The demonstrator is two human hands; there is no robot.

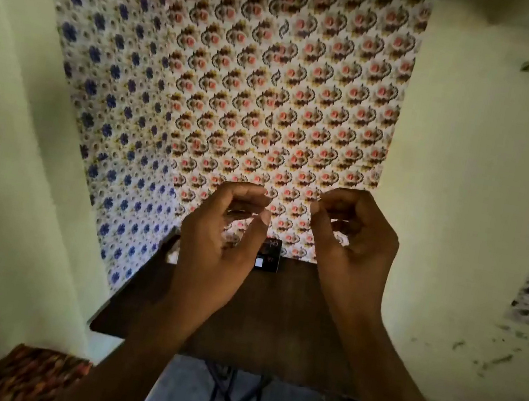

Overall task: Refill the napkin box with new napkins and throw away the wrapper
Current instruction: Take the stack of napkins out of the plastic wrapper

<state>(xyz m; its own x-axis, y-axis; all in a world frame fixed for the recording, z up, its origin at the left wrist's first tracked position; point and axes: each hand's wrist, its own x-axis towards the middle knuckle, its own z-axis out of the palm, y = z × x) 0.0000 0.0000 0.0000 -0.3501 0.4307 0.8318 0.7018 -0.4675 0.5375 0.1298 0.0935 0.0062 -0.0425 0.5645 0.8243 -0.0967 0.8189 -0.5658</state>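
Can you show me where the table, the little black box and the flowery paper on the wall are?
table [271,322]: head view, bare dark top.
black box [269,257]: head view, its front.
flowery paper [292,83]: head view, middle.

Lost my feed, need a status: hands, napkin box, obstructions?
Left hand and right hand raised over the table, fingers curled, holding nothing visible. Small dark box behind left hand. No napkins or wrapper visible.
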